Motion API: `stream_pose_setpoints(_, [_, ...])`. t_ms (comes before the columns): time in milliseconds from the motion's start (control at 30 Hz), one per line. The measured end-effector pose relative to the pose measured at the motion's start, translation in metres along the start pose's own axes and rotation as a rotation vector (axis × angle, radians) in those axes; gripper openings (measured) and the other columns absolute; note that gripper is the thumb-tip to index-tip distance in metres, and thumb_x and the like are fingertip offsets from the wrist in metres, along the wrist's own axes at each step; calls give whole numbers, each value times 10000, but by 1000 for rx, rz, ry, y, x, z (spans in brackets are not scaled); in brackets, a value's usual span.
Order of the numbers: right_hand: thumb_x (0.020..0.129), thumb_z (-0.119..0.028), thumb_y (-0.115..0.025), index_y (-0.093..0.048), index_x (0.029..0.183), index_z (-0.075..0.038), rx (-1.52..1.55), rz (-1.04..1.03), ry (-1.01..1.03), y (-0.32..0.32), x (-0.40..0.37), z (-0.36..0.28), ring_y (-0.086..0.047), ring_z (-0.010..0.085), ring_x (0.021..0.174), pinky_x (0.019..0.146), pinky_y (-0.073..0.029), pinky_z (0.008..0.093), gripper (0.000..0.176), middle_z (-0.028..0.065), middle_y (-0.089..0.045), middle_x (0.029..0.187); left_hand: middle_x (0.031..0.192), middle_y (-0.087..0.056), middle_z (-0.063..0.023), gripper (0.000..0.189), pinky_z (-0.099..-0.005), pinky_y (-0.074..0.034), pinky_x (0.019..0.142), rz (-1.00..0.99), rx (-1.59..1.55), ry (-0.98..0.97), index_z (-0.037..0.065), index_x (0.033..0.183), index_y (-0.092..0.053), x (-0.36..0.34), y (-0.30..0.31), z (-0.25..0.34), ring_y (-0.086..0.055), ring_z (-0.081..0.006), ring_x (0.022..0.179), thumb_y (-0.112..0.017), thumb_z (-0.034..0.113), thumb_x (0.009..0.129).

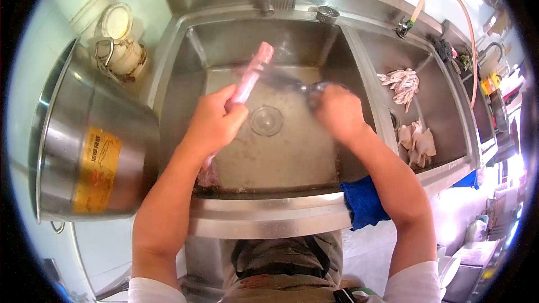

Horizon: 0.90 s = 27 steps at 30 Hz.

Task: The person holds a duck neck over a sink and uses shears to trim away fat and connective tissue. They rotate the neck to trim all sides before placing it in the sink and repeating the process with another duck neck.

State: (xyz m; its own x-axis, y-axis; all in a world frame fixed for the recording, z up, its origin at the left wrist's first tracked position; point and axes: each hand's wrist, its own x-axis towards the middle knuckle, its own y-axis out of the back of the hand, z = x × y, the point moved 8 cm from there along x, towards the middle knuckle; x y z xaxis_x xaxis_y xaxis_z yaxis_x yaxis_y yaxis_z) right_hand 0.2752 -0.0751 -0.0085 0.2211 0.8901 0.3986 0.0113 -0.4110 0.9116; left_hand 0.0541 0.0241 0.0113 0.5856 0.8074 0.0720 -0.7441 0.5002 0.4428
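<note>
My left hand [216, 119] is closed around a long, pink strip of raw meat [255, 70], which slants up and away over the sink. Its lower end [209, 173] shows below my wrist, near the sink's front wall. In my right hand [339, 109] is a pair of scissors [285, 82], gripped by the dark handles. The blades are smeared by motion and point left at the meat, their tips overlapping its edge in this view. Under both hands lies the large steel sink basin [303, 157], with a round drain [266, 120] at its middle.
The smaller right basin [449, 134] holds a pile of pale strips [402, 85] and several pale flat pieces [416, 143]. A tall steel pot [135, 157] stands close on the left. A blue cloth [365, 205] hangs over the front rim; a faucet [265, 0] stands behind.
</note>
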Motion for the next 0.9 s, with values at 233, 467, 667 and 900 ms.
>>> stream_pose_setpoints(233, [770,-157,-628,-576,777,-9,-12,-131,-51,-7,0,12,-645,353,755,660,-525,445,157,196,-636,795,588,-473,-67,137,-318,-359,491,56,91,6,-16,823,-547,-3,2,9,-425,-111,535,-551,117,789])
stream_pose_setpoints(467, [717,-147,-667,-577,867,3,183,-103,-119,-11,-2,11,-624,364,869,749,-511,447,230,191,-628,881,635,-516,-27,159,-299,-377,459,-60,-243,298,16,807,-558,-4,-4,-3,-459,-119,499,-471,146,834])
stream_pose_setpoints(667, [743,-168,-657,-544,849,30,76,1,3,-4,-1,-2,-610,370,829,733,-515,436,251,195,-610,842,647,-519,-33,158,-294,-378,447,-116,-280,208,25,781,-536,-4,-9,-3,-466,-114,494,-467,157,831])
stream_pose_setpoints(900, [778,-148,-627,-574,766,15,86,-129,-36,-14,-2,8,-633,382,725,671,-519,453,172,209,-635,762,657,-544,-56,150,-296,-385,452,-86,-130,143,23,796,-548,-1,-7,-4,-475,-122,485,-472,150,820])
